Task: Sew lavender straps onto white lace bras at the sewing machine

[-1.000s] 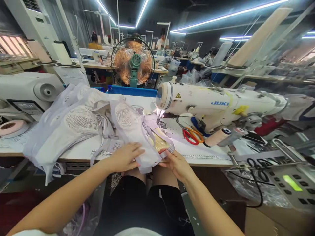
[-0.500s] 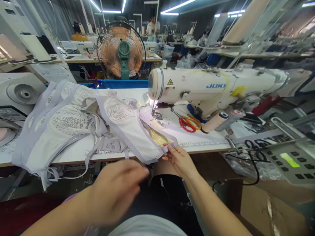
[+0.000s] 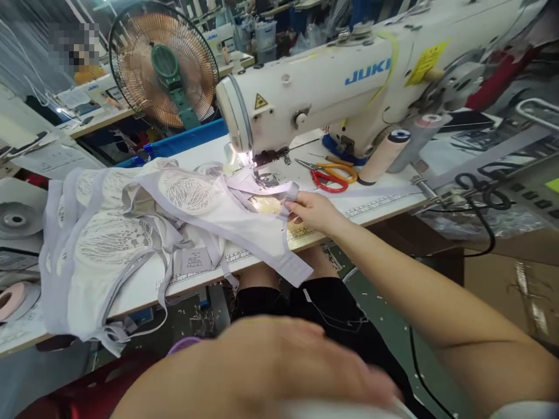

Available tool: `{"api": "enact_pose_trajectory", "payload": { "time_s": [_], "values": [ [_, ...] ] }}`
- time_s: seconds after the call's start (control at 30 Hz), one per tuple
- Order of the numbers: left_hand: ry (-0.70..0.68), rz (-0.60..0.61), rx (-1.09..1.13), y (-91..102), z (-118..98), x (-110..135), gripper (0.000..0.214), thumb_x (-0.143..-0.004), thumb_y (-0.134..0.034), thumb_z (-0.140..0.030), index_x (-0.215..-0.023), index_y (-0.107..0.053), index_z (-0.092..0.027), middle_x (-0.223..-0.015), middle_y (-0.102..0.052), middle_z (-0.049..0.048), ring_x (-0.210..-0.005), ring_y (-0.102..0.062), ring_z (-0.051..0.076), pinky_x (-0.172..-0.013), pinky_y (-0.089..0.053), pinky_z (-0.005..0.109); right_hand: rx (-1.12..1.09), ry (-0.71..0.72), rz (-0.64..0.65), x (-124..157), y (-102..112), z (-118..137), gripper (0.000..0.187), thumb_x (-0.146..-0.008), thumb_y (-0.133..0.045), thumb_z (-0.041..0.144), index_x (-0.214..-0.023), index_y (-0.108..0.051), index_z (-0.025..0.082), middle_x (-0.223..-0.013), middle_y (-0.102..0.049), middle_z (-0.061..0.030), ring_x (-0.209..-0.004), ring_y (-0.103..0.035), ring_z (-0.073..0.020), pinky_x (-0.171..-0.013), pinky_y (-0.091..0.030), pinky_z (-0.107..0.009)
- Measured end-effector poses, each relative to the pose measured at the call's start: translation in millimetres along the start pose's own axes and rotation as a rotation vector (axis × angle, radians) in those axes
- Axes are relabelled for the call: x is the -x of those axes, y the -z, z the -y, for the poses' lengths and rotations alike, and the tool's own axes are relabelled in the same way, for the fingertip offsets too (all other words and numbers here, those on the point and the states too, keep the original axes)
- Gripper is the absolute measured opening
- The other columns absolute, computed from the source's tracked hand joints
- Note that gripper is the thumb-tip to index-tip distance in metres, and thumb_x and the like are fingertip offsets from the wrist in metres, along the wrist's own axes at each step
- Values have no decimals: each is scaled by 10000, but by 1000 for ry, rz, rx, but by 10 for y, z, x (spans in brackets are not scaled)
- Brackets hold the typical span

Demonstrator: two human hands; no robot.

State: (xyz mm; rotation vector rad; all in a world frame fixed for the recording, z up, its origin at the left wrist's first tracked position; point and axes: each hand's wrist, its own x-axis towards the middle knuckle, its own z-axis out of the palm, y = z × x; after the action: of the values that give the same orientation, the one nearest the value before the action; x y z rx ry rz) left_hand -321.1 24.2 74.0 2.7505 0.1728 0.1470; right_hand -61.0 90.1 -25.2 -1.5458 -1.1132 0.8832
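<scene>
My right hand [image 3: 311, 210] pinches the edge of a white lace garment [image 3: 209, 203] on the table, close to the needle of the white JUKI sewing machine [image 3: 332, 81]. A strip of the garment lies under the presser foot [image 3: 262, 174]. More white lace pieces [image 3: 96, 244] are heaped to the left and hang over the table edge. My left hand [image 3: 279, 366] is very near the camera at the bottom, blurred by motion, away from the fabric; its fingers cannot be made out.
Red-handled and orange-handled scissors [image 3: 332, 174] lie right of the needle, beside a thread cone [image 3: 384, 157]. A green-and-copper fan [image 3: 163, 70] stands behind the table. A control panel [image 3: 524, 186] and black cable sit at right. Another machine [image 3: 17, 215] is at far left.
My left hand left the garment and came back toward the camera. My right hand moved forward with the fabric edge toward the needle. The view tilted down and closer.
</scene>
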Motion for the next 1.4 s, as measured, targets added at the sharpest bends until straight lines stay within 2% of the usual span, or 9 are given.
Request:
{"api": "enact_pose_trajectory", "payload": {
  "time_s": [0.03,0.07,0.2,0.33,0.43,0.6,0.87,1.13,1.4],
  "values": [
    [-145,11,52,-15,182,-162,376,-875,-385,-270,-1233,-493,-297,-1117,-642,20,-1025,-588,163,-917,-444,274,72,34,20,-58,9,19,116,-787,-534,214,-753,-627,153,-618,-630,3,-550,-592,-123,-484,-429,-206],
    [-176,-33,44,-39,384,-319,392,-866,-347,-189,-1218,-514,-231,-1091,-652,60,-1004,-599,168,-886,-462,271,119,61,31,-109,13,38,127,-784,-535,211,-722,-628,152,-588,-618,10,-550,-585,-122,-494,-412,-204],
    [-26,46,-209,-168,1180,-749,389,-854,-352,-165,-1197,-535,-156,-1206,-575,136,-1114,-535,251,-926,-437,388,232,132,40,-253,-8,108,191,-762,-564,236,-593,-601,158,-496,-569,23,-512,-535,-120,-508,-344,-216],
    [-61,124,-368,-268,1576,-796,435,-880,-398,-306,-1282,-444,-146,-1376,-408,121,-1294,-323,263,-1071,-245,448,354,178,33,-339,-60,108,255,-755,-566,248,-516,-524,172,-511,-558,13,-530,-499,-128,-511,-298,-233],
    [-49,112,-454,-317,1633,-738,441,-903,-340,-333,-1307,-410,-171,-1396,-384,95,-1301,-303,258,-1061,-246,463,417,173,-17,-371,-108,51,238,-785,-533,280,-571,-509,178,-557,-576,-3,-564,-508,-145,-513,-287,-244],
    [28,26,-517,-381,1648,-728,427,-903,-332,-339,-1286,-434,-181,-1373,-415,91,-1261,-357,269,-1006,-317,459,476,170,-59,-336,-153,-26,154,-832,-485,300,-888,-561,178,-774,-656,-29,-716,-580,-167,-597,-372,-248],
    [55,-85,-472,-438,1661,-737,376,-869,-434,-334,-1205,-518,-188,-1159,-545,126,-1196,-434,275,-992,-347,449,586,307,38,-253,-141,-20,35,-787,-542,209,-767,-559,185,-734,-578,-13,-646,-524,-136,-554,-380,-238],
    [39,-135,-455,-439,1666,-723,355,-852,-471,-328,-1170,-532,-183,-1154,-563,122,-1173,-465,265,-978,-371,447,583,463,225,-199,-112,-31,204,-798,-550,162,-957,-653,236,-927,-587,-40,-850,-538,-167,-688,-448,-286],
    [68,-112,-393,-403,1653,-703,342,-852,-471,-339,-1142,-567,-184,-1193,-549,133,-1203,-444,269,-998,-366,446,543,545,297,-221,-64,-53,157,-813,-542,154,-851,-679,220,-897,-604,-45,-838,-537,-167,-703,-462,-300]
  ]
}}
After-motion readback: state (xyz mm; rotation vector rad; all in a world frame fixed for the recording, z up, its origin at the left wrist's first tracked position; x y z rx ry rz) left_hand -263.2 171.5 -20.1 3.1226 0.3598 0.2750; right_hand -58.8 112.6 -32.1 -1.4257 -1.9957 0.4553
